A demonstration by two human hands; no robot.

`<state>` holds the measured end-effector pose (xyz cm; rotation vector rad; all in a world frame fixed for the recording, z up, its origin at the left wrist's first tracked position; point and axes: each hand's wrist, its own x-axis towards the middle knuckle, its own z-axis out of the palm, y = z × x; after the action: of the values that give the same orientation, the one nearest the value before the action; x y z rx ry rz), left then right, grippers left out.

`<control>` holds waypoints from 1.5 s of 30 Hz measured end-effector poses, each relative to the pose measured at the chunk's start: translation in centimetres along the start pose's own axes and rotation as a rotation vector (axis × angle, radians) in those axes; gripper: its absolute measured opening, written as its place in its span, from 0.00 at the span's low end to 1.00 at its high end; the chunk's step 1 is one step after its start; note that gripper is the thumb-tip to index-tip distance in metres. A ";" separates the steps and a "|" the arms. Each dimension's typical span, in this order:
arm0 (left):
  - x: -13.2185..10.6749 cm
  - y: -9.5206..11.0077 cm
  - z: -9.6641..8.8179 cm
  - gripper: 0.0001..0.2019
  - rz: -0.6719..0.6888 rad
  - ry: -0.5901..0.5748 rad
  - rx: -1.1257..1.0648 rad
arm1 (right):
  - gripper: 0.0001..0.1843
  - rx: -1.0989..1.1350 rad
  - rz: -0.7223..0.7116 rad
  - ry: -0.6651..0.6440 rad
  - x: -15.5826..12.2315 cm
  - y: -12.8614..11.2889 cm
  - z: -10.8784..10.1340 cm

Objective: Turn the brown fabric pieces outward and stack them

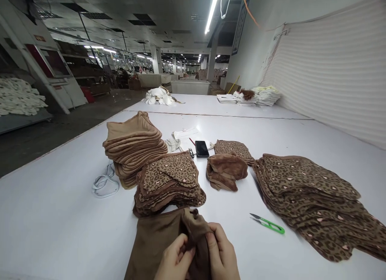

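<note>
A plain brown fabric piece (153,239) lies at the near edge of the white table (60,215). My left hand (175,260) and my right hand (221,256) both pinch a bunched fold of it, fingers closed on the cloth. Just beyond it rests a pile of leopard-print pieces (169,183). A taller stack of plain tan pieces (134,145) stands behind that on the left. A long spread stack of leopard-print pieces (313,199) lies on the right.
Green thread snips (268,223) lie right of my hands. A small brown bundle (226,171), a black phone (201,148), papers (185,134) and white cord (105,183) sit mid-table. More fabric stacks (259,97) rest at the far end by the wall.
</note>
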<state>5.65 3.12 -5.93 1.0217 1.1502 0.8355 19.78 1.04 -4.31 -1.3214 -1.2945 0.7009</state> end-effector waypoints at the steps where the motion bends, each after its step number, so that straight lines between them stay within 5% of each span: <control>1: -0.1 0.3 0.1 0.13 -0.033 -0.035 -0.060 | 0.11 -0.022 -0.018 0.029 0.1 0.1 0.0; 7: -0.4 2.1 0.3 0.12 -0.232 -0.320 -0.880 | 0.11 -0.367 -0.221 0.096 1.4 0.6 -0.6; 10: -0.6 2.4 0.7 0.11 -0.205 -0.335 -0.994 | 0.13 -0.369 -0.230 0.073 1.7 0.1 -0.7; 17: -1.5 3.5 0.9 0.20 -0.161 -0.218 -0.838 | 0.12 -0.411 -0.525 -0.033 0.4 -1.9 -0.8; 20: -1.5 3.9 0.9 0.19 -0.129 -0.113 -0.768 | 0.16 -0.278 -0.350 -0.075 -0.2 -1.8 -0.7; 23: -1.3 3.7 0.9 0.15 -0.162 -0.227 -0.897 | 0.17 -0.301 -0.189 0.028 0.1 -1.3 -0.6; 27: -1.6 3.7 0.9 0.13 -0.207 -0.426 -0.937 | 0.18 -0.402 -0.208 0.123 1.1 -1.0 -0.4; 33: -2.0 4.3 0.2 0.15 -0.057 -0.475 -0.981 | 0.17 -0.444 -0.322 0.143 0.8 -0.9 -0.2; 36: -1.7 3.6 -0.3 0.13 -0.122 -0.503 -0.947 | 0.17 -0.495 -0.336 0.130 0.9 -1.2 -0.4; 40: -1.4 2.1 -1.0 0.20 -0.237 -0.463 -0.875 | 0.19 -0.498 -0.301 0.050 1.9 -1.7 -0.1; 45: -1.8 2.2 -0.8 0.23 -0.135 -0.297 -0.868 | 0.15 -0.468 -0.298 0.045 2.0 -2.7 -0.3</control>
<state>4.45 2.36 -3.38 0.3204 0.4940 0.9098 19.71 2.31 -1.17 -1.4551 -1.6381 0.1610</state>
